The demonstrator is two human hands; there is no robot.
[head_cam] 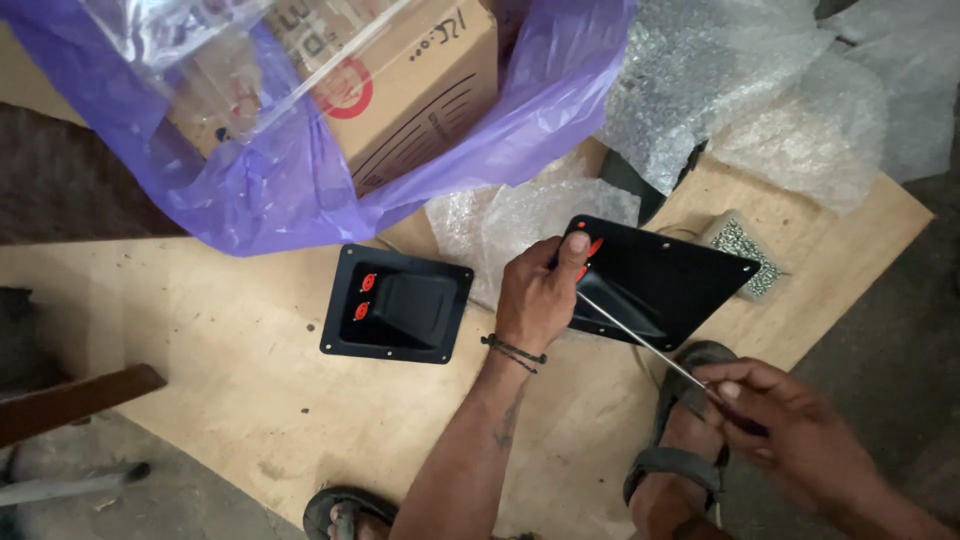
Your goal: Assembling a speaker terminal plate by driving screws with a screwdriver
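Note:
My left hand [540, 290] grips the near-left edge of a black plastic terminal plate [665, 275] with red sockets, holding it tilted above the plywood board [230, 390]. My thumb presses beside a red socket. My right hand [790, 425] holds a screwdriver [640, 335] by its dark handle; the thin metal shaft reaches up-left, and its tip meets the plate just under my left hand. A second, matching black terminal plate [397, 303] with two red sockets lies flat on the board to the left, untouched.
A cardboard box [410, 75] sits in a purple plastic bag [250, 190] at the top. Bubble wrap [740, 90] lies at upper right. A small container of screws [745, 255] rests beyond the held plate. My sandalled feet [680, 440] stand on the board's near edge.

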